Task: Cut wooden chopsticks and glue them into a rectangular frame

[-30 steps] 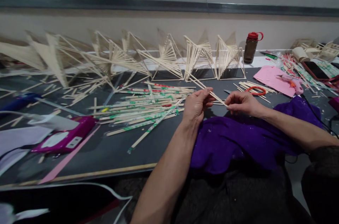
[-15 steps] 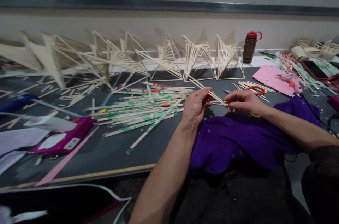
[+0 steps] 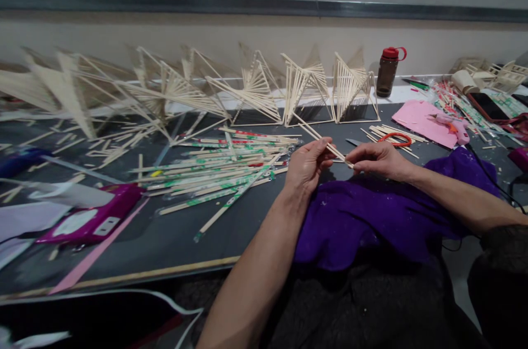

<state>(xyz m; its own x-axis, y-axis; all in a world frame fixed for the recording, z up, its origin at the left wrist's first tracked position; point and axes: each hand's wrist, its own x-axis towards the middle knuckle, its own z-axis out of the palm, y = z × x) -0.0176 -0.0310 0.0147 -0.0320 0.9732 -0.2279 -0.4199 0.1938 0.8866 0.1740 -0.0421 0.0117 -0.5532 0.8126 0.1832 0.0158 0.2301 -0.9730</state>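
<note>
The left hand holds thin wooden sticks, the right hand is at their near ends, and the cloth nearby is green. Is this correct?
The cloth nearby is purple, not green, as the head view shows. The left hand holds thin wooden sticks, with the right hand at their near ends.

The worktop (image 3: 165,239) is dark grey and pretty messy tbh: wrapped chopsticks (image 3: 223,167) heaped mid-left, stick models (image 3: 348,85) along the back, pink sheet (image 3: 414,118) on the right.

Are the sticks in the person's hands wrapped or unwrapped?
Unwrapped: the held sticks, pinched by the left hand and right hand, show bare pale wood where visible, unlike the film-wrapped pile.
</note>
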